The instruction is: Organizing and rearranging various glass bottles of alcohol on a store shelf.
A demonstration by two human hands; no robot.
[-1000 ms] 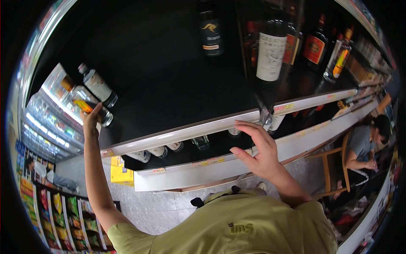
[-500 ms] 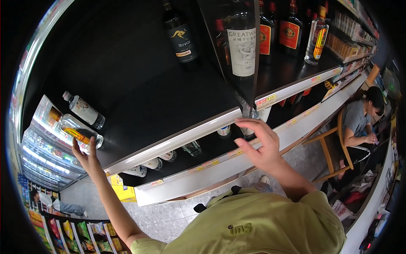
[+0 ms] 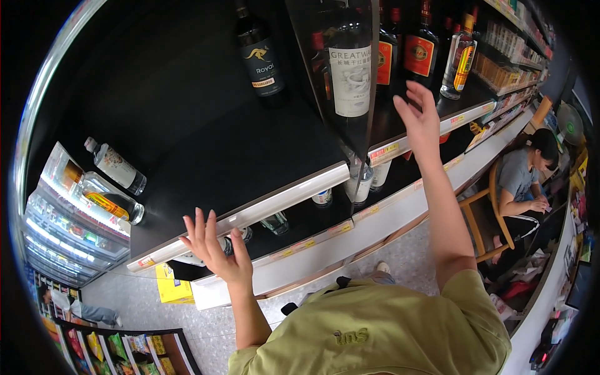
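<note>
My left hand [image 3: 219, 249] is empty, its fingers spread in front of the white front edge [image 3: 250, 211] of the black shelf [image 3: 250, 150]. Raised over the right-hand shelf section, my right hand [image 3: 419, 122] is empty too, thumb and fingers apart. Nearest to it are dark bottles with red labels [image 3: 419, 56] and a clear bottle with a yellow label [image 3: 459, 62]. A wine bottle with a white label [image 3: 350, 81] stands by the clear divider, and a dark wine bottle [image 3: 262, 65] farther left. Two clear bottles, one with a pale label [image 3: 117, 165] and one with a yellow label [image 3: 107, 199], stand at the left end.
A lower shelf holds several bottles [image 3: 274, 222]. On the floor below is a yellow box [image 3: 173, 284]. To the right a person [image 3: 522, 175] sits on a wooden chair [image 3: 482, 219]. Snack racks [image 3: 125, 350] and another person [image 3: 75, 306] are at the lower left.
My left hand has moved right, away from the clear bottles to the shelf's front edge. My right hand has gone up and right, toward the red-labelled bottles. Both stay empty.
</note>
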